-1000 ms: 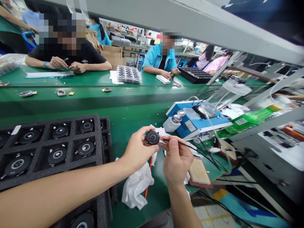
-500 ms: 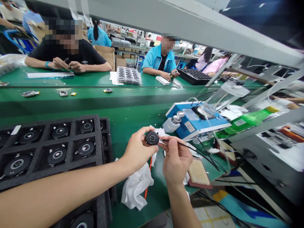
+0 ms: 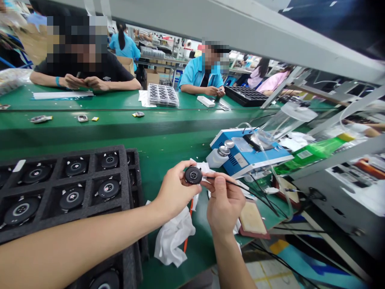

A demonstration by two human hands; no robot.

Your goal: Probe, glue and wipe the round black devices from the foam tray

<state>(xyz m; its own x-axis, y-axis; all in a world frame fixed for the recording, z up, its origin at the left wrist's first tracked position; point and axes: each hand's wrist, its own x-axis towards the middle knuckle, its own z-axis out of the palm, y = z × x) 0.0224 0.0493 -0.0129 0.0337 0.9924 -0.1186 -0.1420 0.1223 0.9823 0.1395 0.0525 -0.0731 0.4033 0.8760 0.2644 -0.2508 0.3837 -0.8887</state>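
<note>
Taking the dark foam tray [image 3: 125,182] as landmark, the round black watch body [image 3: 193,175] is off to its right, held above the bench in the left hand [image 3: 176,190], thumb and fingers closed narrowly about its rim; those fingers hide part of the edge, and its far face is turned out of sight. The right hand [image 3: 225,202], farther from the tray, pinches a thin black lead [image 3: 240,185], its near end partly covered by fingertips; whether that end touches the watch body or stops just beside it, I cannot tell. The left forearm crosses the tray, covering many of its pockets, and the picture's edge cuts off its left side. Just right of the tray, a crumpled white cloth [image 3: 174,239] covers part of an orange stick [image 3: 191,208]. Beyond the tray, a co-worker's hands [image 3: 87,82] grip something too small to identify.
</note>
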